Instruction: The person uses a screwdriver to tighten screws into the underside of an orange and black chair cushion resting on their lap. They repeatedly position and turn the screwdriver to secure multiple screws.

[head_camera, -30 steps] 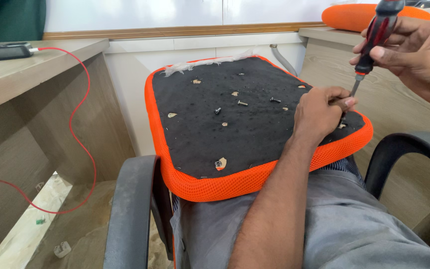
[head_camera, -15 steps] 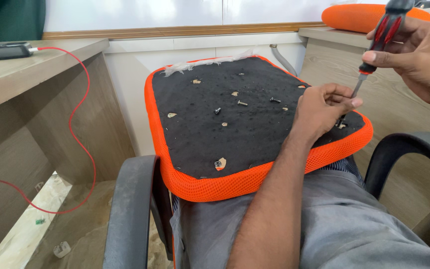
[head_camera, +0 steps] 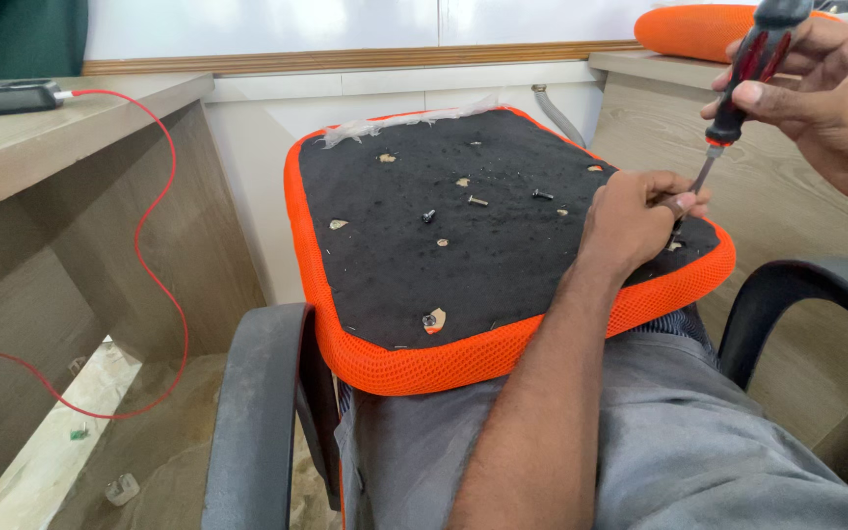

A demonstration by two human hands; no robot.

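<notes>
Both hands are busy: my left hand [head_camera: 630, 221] pinches the tip against the seat cushion [head_camera: 483, 255] lying on my lap, my right hand [head_camera: 817, 88] closed round the screwdriver [head_camera: 738, 98] handle. Cushion looks light and stiff-backed; I'd grip its orange rim. Loose screws [head_camera: 478, 201] lie beyond.

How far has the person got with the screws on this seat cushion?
Looks done: three loose screws lie on the cushion's black underside. In hand: the right hand holds a screwdriver near the right edge, its tip hidden behind the left hand steadying it. Left: apparently this corner; the front hole seems to hold a screw.
</notes>
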